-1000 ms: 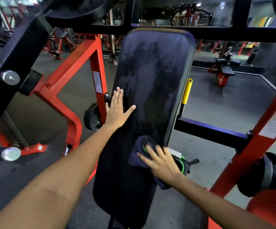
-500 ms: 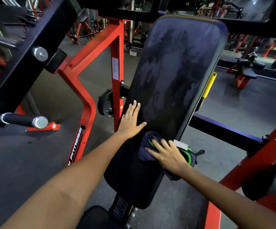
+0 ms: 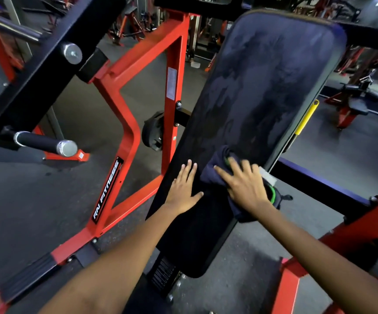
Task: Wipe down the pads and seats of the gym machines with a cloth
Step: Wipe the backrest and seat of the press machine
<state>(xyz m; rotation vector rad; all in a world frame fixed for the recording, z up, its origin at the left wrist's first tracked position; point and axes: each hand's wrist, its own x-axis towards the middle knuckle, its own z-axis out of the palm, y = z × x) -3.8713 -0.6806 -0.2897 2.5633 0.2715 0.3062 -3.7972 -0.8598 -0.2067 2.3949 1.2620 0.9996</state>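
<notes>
Two bare hands lie flat on the long black padded backrest of a red-and-black gym machine. The right hand, fingers spread and straight, presses down on a crumpled dark navy cloth with a green trim; the cloth sits under the palm and bunches out at about ten o'clock from the knuckles, with more of it hanging off the pad's right edge at about four o'clock from the hand. The left hand rests directly on the pad just beside the cloth, at nine o'clock from it, fingers straight and close together, thumb angled out toward the cloth without clearly touching it. The pad is a rounded-corner slab with a matte, slightly streaked upholstery, mottled in lighter patches toward twelve o'clock. At nine o'clock from the pad stands the red painted steel frame, bearing a black label with white lettering. A chrome-capped black handle bar juts out farther left. A yellow-sleeved lever pokes out at the pad's three o'clock edge.
</notes>
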